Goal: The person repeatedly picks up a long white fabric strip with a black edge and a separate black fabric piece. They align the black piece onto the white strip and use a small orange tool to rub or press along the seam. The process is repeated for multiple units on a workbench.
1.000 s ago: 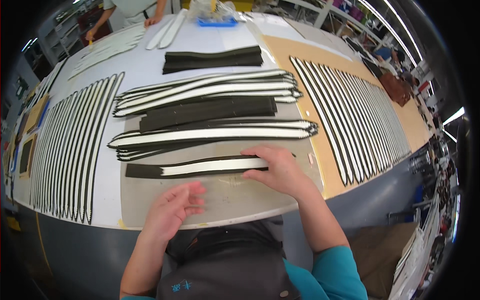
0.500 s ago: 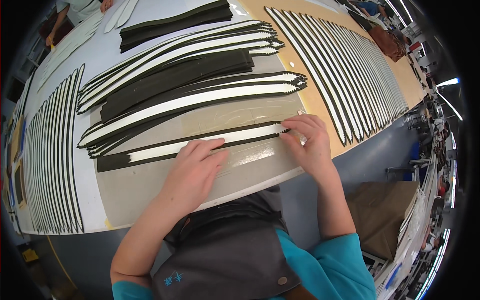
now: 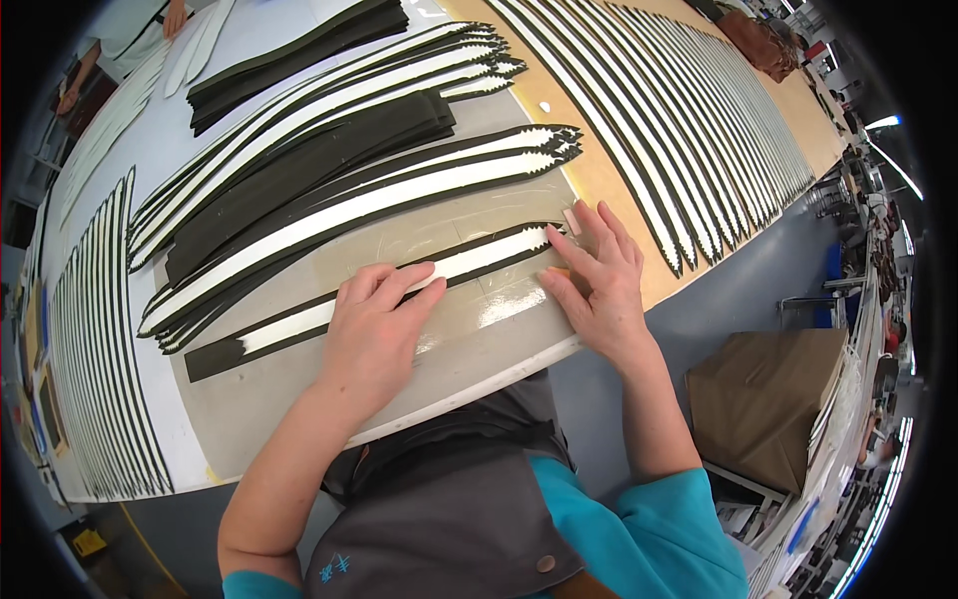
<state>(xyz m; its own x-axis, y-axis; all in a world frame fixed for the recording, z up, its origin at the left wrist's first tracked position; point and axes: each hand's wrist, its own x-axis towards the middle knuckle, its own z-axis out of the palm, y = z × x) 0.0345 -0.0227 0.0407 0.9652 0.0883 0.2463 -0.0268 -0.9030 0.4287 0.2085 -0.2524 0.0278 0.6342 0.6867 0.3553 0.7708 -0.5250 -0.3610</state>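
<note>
A long dark strip with a white band on top (image 3: pixel 299 324) lies across a glossy clear sheet (image 3: pixel 499 299) on the beige work mat (image 3: pixel 249 419). My left hand (image 3: pixel 374 334) rests flat on the middle of this strip, fingers spread. At the strip's right, pointed end sits my right hand (image 3: pixel 599 280), fingertips pressing on it. Neither hand grips anything; both press down.
Behind lie stacks of similar striped strips (image 3: pixel 349 215) and plain dark strips (image 3: pixel 299 170). Rows of strips (image 3: pixel 679 130) cover the tan board at right, and more rows (image 3: pixel 90 349) lie at left. A brown paper bag (image 3: pixel 768 399) stands below the table edge. Another person (image 3: pixel 150 20) stands far back.
The view has tilted closer to the strip. My left hand has slid onto the strip's middle and my right hand has stayed at its right end.
</note>
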